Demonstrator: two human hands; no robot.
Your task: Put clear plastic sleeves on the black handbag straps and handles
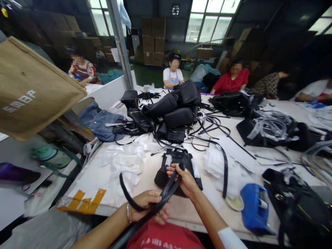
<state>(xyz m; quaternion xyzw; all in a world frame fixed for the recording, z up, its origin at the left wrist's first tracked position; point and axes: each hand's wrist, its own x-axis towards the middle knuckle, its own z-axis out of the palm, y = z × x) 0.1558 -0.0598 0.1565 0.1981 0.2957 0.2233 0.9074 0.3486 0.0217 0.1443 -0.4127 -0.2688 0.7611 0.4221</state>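
A long black strap (169,188) runs between my two hands, folded back on itself. My left hand (149,204), with a bracelet at the wrist, is closed round its lower stretch; one loose end curls up to the left and another part trails down toward my lap. Higher up, my right hand (184,178) pinches the strap near its fold. Just behind the right hand a black handbag (162,178) with white wrapping on its fittings sits on the table (103,183), partly hidden by the hand and strap.
Beyond lies a heap of black bags (178,117) with loose straps. White tissue sheets (218,166) flank the handbag. At the right are a blue tape dispenser (252,207) and more black bags (298,204). A denim garment (102,121) lies left, near a hanging tan bag (36,93). Several people sit opposite.
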